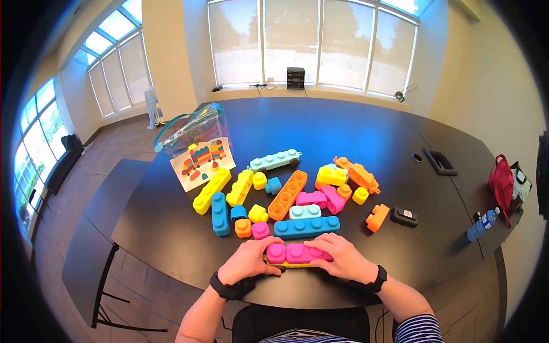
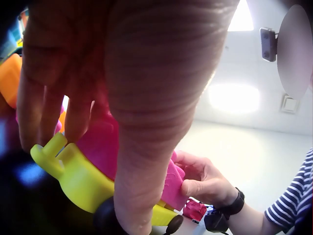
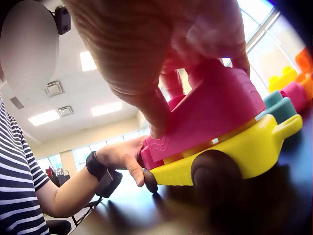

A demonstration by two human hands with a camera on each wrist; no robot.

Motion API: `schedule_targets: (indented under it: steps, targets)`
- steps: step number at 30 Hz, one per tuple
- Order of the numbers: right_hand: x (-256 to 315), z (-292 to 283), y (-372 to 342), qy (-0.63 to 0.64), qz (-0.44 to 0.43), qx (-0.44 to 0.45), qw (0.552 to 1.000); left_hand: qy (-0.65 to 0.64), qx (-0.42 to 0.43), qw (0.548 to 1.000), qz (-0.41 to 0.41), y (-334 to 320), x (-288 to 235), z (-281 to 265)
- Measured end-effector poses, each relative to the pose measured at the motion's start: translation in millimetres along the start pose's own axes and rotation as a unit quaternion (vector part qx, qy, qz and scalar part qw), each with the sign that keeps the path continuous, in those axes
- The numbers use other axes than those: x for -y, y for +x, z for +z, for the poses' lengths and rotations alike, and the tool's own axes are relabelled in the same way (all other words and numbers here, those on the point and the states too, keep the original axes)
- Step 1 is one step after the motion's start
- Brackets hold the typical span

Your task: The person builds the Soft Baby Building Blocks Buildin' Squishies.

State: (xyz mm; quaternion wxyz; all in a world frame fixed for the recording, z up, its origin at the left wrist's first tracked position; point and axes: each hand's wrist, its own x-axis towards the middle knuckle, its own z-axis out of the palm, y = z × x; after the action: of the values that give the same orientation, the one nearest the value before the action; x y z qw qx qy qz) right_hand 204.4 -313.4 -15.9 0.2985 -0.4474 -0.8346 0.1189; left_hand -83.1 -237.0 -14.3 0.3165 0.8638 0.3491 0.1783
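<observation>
Near the front edge of the table, a yellow wheeled toy car base (image 3: 259, 147) with dark wheels (image 3: 215, 174) carries pink building blocks. A small pink block (image 1: 275, 252) is at its left end, and a longer pink block (image 3: 215, 107) sits to the right. My left hand (image 1: 246, 263) grips the car's left end, thumb on the near side and fingers behind. Over the right part, my right hand (image 1: 346, 260) holds the longer pink block between thumb and fingers. Yellow shows in a narrow gap under that block in the right wrist view.
Just beyond the hands lie a long blue block (image 1: 306, 227), an orange block (image 1: 287, 195) and several others. A light-blue wheeled base (image 1: 275, 160) is farther back. A picture card (image 1: 200, 163) leans by a clear bag (image 1: 197, 128). At right are a black case (image 1: 404, 216) and water bottle (image 1: 483, 224).
</observation>
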Motion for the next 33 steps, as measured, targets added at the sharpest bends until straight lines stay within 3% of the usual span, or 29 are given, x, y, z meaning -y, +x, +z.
schedule_targets:
  steps: [16,18,20,22,25,29,33]
  targets:
    - [2,-4,2,0.023,0.038,0.029,0.999,0.026,0.015,1.0,0.001,-2,4,-7]
    - [1,-5,1,0.022,0.037,0.033,0.999,0.018,0.003,1.0,0.024,-1,4,-28]
    - [1,-7,1,0.023,0.041,0.033,0.998,-0.067,-0.035,0.997,-0.01,8,9,-48]
    - [2,-8,0,0.027,0.046,0.036,0.998,0.051,-0.109,0.993,-0.009,28,15,-63]
    - [2,-8,-1,0.024,0.042,0.026,0.999,0.198,-0.092,0.975,0.049,58,40,-66]
    - [3,-9,-2,0.013,0.044,0.029,0.999,0.173,-0.001,0.985,0.001,81,58,-56]
    - [2,-7,-2,0.008,0.035,0.024,0.999,0.177,0.004,0.984,0.002,83,63,-55]
